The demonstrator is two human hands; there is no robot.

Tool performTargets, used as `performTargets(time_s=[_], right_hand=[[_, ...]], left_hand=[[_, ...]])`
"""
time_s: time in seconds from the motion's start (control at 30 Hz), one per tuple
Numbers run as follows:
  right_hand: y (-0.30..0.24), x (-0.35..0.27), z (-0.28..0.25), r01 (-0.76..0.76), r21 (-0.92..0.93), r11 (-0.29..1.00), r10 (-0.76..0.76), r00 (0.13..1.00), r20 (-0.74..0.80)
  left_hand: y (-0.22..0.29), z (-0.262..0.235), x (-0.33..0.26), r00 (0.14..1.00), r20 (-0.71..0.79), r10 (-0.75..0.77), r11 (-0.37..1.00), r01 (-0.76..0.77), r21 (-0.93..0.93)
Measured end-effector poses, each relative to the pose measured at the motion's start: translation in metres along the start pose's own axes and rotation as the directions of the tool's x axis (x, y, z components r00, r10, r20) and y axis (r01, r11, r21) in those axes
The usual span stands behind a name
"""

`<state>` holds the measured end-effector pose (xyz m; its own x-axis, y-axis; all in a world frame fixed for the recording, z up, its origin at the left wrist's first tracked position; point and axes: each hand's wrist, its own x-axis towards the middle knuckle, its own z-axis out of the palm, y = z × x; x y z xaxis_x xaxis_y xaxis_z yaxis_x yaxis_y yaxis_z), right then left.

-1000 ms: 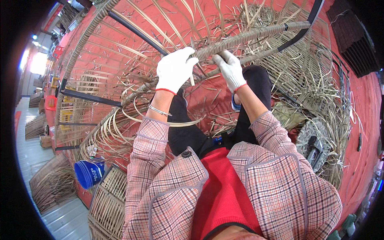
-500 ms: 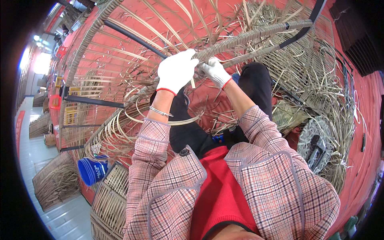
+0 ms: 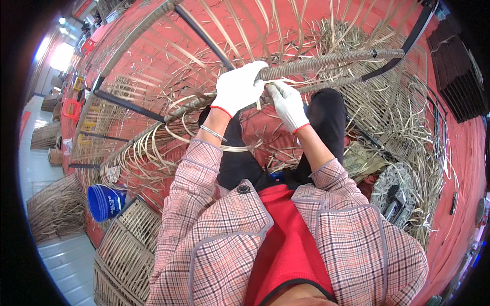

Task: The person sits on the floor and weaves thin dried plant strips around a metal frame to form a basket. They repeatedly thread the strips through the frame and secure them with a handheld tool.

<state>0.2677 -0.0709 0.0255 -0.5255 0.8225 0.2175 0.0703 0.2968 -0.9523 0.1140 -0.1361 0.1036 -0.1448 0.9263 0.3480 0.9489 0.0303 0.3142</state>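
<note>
A large frame of black metal bars (image 3: 203, 36) and thin pale ribs stands over my legs. Its thick rail (image 3: 326, 62) is tightly wrapped in brownish strip. My left hand (image 3: 239, 87), in a white glove with a red cuff edge, is closed round the rail's near-left end. Just right of it and lower, my gloved right hand (image 3: 289, 106) pinches a flat pale strip beside the rail. A short strip end (image 3: 259, 104) hangs below my left hand. Part of the strip is hidden by the gloves. Several loops of pale strip (image 3: 150, 149) hang along the lower-left rail.
Loose strips (image 3: 377, 104) lie heaped on the red floor at right. Below them is a grey patterned pad (image 3: 380, 193) with a black tool (image 3: 393, 208). A blue bucket (image 3: 102, 204) and a slatted woven panel (image 3: 131, 229) stand at left. Dark stacked pieces (image 3: 451, 66) are far right.
My right hand has drawn slightly away from the rail, and the pale strip now shows above its fingers. Both hands and the frame sit a little further right in view.
</note>
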Motion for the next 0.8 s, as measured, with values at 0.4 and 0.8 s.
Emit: performTargets(time_s=[0.4,0.8], right_hand=[[0.001,-0.021,0.008,-0.288,0.503,0.815,0.25,0.958,0.143],[0.008,-0.032,0.016,-0.186,0.288,0.939,0.18,0.982,0.048]], left_hand=[[0.004,0.015,-0.029,0.934,-0.262,0.242,0.969,-0.223,0.102],[0.005,0.008,-0.049,0.967,-0.192,-0.168,0.778,0.01,-0.628]])
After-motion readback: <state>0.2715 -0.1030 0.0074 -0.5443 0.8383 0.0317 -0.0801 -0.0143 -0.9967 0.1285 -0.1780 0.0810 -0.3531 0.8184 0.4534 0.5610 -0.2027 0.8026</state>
